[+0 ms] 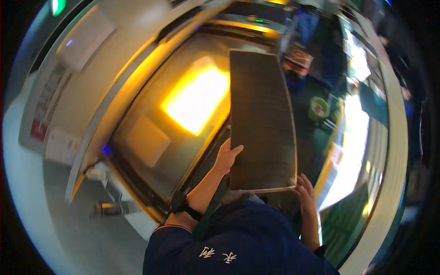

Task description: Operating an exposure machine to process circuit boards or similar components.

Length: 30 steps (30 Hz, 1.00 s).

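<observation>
A long dark rectangular panel with a thin pale rim hangs in front of my body, its near end close to my shirt. My left hand grips its left edge near the bottom, thumb lying on the dark face and the other fingers mostly hidden beneath. At the panel's near right corner is my right hand, fingers stretched upward beside the edge. Whether those fingers touch the rim is hard to make out. Left of the panel lies a wide glass-like bed in a dark frame, with a bright yellow glowing rectangle.
A raised cover with a yellow-lit edge borders the bed on the left. To the right stand a green bucket, a red-and-brown box and a brightly lit worktable. Another person's legs show at the far side.
</observation>
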{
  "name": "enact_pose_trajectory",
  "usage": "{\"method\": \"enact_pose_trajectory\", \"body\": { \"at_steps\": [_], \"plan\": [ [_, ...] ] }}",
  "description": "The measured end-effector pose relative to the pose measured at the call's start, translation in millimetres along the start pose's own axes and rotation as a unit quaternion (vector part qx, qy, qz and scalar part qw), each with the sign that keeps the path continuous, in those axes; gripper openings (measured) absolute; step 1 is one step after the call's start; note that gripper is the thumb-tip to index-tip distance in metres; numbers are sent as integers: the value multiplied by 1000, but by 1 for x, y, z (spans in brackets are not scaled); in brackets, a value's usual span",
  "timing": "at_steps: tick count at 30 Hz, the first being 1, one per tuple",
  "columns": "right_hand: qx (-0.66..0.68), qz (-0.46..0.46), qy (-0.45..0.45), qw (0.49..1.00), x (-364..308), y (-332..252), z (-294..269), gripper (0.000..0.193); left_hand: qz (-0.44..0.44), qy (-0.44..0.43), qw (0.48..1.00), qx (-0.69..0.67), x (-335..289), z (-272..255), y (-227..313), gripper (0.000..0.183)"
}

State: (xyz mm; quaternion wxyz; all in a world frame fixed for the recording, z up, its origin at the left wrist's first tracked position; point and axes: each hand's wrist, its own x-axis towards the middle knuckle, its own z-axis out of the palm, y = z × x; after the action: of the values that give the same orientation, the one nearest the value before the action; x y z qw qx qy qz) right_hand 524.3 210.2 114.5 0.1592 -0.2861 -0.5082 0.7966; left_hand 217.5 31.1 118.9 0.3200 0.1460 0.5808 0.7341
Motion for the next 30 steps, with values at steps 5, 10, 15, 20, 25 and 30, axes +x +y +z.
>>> {"method": "enact_pose_trajectory", "body": {
  "at_steps": [5,10,15,20,25,30],
  "plan": [
    [-132,88,-116,981,54,23,44,60,8,263,965,26,-46,-120,11,54],
    [-223,89,-180,954,137,14,132,55,-22,440,898,-2,-66,-264,-46,53],
    [-273,-17,-309,911,205,-13,239,56,-110,528,841,56,-48,-308,-18,57],
    [-420,-387,-239,785,260,-74,341,71,-174,398,655,618,-32,-282,-44,70],
    [-429,-707,-76,557,310,-227,445,72,-169,273,656,684,-40,-277,-83,68],
    [-517,-633,-147,557,351,-266,449,37,-111,313,600,728,-36,-287,-105,67]
  ]
}}
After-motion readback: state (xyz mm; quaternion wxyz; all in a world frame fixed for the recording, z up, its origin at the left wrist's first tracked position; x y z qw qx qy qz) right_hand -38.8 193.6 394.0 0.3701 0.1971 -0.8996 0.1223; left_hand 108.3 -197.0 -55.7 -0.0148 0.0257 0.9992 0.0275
